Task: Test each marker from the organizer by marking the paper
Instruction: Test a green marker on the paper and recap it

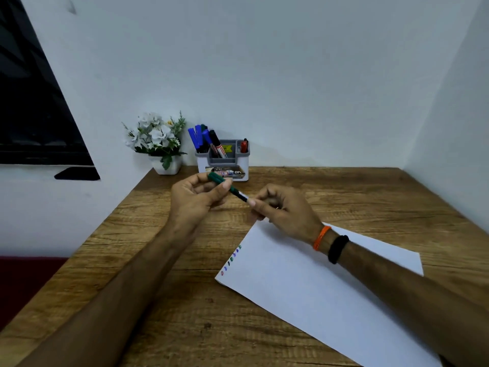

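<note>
A green marker [234, 191] is held in the air between both hands, above the wooden desk. My left hand [194, 197] grips its green cap end between thumb and fingers. My right hand [284, 209] pinches the marker's white barrel end. The white paper [312, 284] lies at an angle on the desk under my right forearm, with several small coloured marks [231, 260] along its left edge. The grey-and-white organizer [223, 161] stands at the back of the desk, holding several blue markers [197, 137], a black-capped one and a red marker [244, 146].
A small white pot of artificial white flowers [157, 143] stands left of the organizer against the wall. The wooden desk [158, 260] fills a corner with walls behind and to the right. A dark window is at far left.
</note>
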